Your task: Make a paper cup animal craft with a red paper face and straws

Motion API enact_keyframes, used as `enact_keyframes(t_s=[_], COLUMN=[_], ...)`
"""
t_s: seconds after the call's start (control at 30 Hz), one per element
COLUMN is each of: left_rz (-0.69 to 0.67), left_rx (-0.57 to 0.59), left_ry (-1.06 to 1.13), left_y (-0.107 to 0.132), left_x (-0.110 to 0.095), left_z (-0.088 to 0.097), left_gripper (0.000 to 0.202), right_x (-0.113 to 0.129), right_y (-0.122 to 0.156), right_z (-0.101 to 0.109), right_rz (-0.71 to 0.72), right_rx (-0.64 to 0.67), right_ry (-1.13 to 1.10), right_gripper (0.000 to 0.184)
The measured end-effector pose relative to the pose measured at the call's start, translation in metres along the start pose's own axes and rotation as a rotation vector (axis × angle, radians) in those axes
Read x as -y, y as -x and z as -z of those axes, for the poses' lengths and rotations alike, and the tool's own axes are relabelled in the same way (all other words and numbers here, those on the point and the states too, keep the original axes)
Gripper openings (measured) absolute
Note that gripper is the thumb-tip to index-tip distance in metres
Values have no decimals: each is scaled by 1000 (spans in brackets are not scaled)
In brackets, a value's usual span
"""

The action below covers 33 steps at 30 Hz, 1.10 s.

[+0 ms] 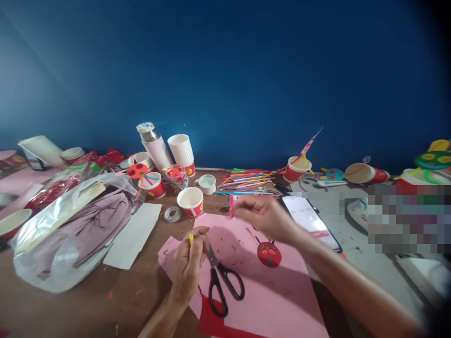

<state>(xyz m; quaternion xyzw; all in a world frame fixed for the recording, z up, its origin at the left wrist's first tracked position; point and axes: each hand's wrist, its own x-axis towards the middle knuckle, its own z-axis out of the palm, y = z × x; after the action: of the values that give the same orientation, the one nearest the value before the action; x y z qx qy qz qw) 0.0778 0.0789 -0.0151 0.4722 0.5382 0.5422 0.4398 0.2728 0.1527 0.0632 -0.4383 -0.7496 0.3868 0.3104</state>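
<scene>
Hands (262, 216) with thin pink strip (231, 206)

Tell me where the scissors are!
In the head view, the scissors lie low in the middle on the pink paper, just right of the left hand and left of the red face.

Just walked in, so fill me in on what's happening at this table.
Someone is doing papercraft over a pink sheet. The left hand pinches a small yellow piece, while the right hand holds up a bright pink strip. Black-handled scissors appear to lie on the sheet, beside the left hand. A red round cutout with a face lies below the right hand. Beyond the sheet are a paper cup and a pile of coloured sticks.
</scene>
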Motion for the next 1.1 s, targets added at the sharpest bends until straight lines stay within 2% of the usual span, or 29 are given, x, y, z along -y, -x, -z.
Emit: enact_keyframes(t_s=[0.07, 0.1, 0.17, 0.2, 0.3, 0.37, 0.5, 0.63, 0.8, 0.93, 1.1], left_rz=[12, 8, -2, -6, 3, 33, 104, 158, 186, 242, 278], left_rx=[48, 66, 96, 105, 112, 110, 129, 137, 5, -6, -12], left_ry=[19, 9, -39, -69, -124, -108, 70, 292, 339, 412, 533], left_y=[1, 1, 2, 2, 3, 2, -2, -8, -13, -16, -20], left_x=[-2, -3, -5, -5, -5, -4, -6, -7, -9, -13, -13], left_z=[-1, -2, -2, -1, 0, 0, -2, -2, -2, -2, 0], left_gripper=[29, 30, 31, 30, 30, 30, 36, 44, 27, 22, 17], right_x=[-5, -12, -30, -41, -68, -77, -79, -82, -92, -98, -106], right_y=[-17, -27, -45, -53, -67, -73, -88, -109, -122, -129, -140], right_z=[26, 36, 47, 49, 47, 46, 47, 40, 30, 28, 20], right_rz=[41, 31, -91, -142, -210, -221, -209, -208, -190, -159, -99], right_rx=[-177, -189, -65, -25, 38, 37, -4, 9, 60, 61, 77], right_ry=[368, 574, 996, 1055, 1129, 1156, 1179, 1167, 1150, 1136, 1106], right_gripper=[26, 28, 32, 31, 28, 30, 36, 35, 33, 36, 31])
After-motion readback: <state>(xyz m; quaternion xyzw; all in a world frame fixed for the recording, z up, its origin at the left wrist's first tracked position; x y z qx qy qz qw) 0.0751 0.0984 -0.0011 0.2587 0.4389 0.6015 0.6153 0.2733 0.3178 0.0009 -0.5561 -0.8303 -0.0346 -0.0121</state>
